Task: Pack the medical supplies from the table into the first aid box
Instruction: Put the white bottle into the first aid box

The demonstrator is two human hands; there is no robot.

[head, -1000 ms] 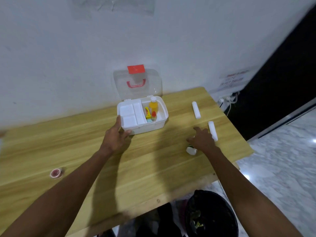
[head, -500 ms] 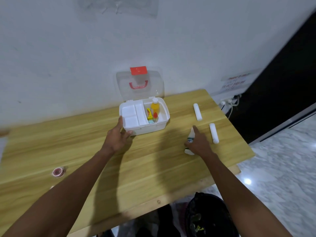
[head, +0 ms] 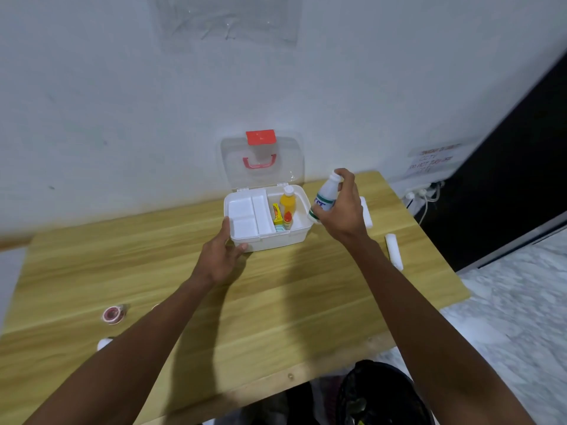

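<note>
The white first aid box point(head: 270, 240) stands open at the back of the wooden table point(head: 276, 302), its clear lid point(head: 260, 162) upright against the wall. Inside, on the right, are an orange bottle point(head: 287, 202), a yellow packet point(head: 277, 213) and a small red-capped bottle point(head: 287, 220). My left hand point(head: 222, 253) rests against the box's front left corner. My right hand point(head: 340, 207) holds a white bottle with a green label point(head: 325, 197) in the air, just right of the box. Two white rolls lie on the table: the first roll point(head: 366, 211) behind my right hand, the second roll point(head: 393, 250) further right.
A red tape roll point(head: 113, 314) and a small white object point(head: 104, 343) lie near the table's left front. A black bin point(head: 380, 394) stands below the front edge. Sockets and cables point(head: 423, 194) hang on the wall at the right.
My right hand has picked up the white bottle from the table and carried it up and left to the box's right side. My left hand stays at the box.
</note>
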